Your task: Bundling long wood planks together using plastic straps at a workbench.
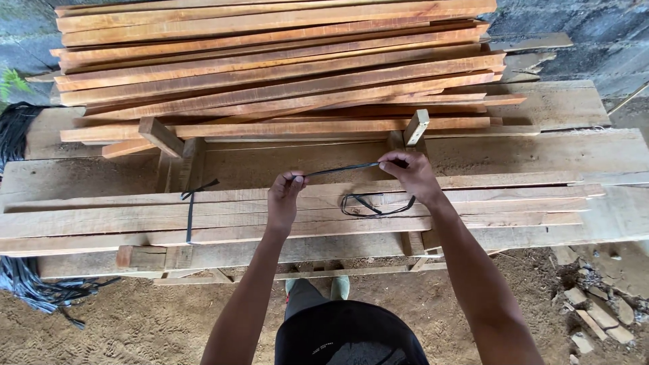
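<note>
A: Left hand (284, 196)?

B: Fingers curled in, pinching 1 end of a black strap (341, 168). Raised just above the bundle of slats (473, 203).

A: Right hand (409, 174)?

B: Fingertips pressed together on the same strap, farther right. Pulled nearly straight between the 2 hands.

A: Rest of the strap?

B: Drops from the right hand and lies in a loose loop (370, 205) on top of the bundle, between the 2 wrists.

A: Bundle itself?

B: Long pale slats laid side by side across a low wooden frame (169, 257), running left to right. Already bound near the left end by 1 tied black strap (190, 209) with a short tail sticking up.

A: Behind it?

B: Wide weathered planks (561, 108), then a tall heap of reddish slats (270, 61) stacked roughly. 1 short upright peg (416, 127) just beyond the right hand.

A: Around the edges?

B: Bunch of black straps (27, 284) on the ground at far left. Sandy floor (149, 324) below, rubble (602, 304) at lower right.
</note>
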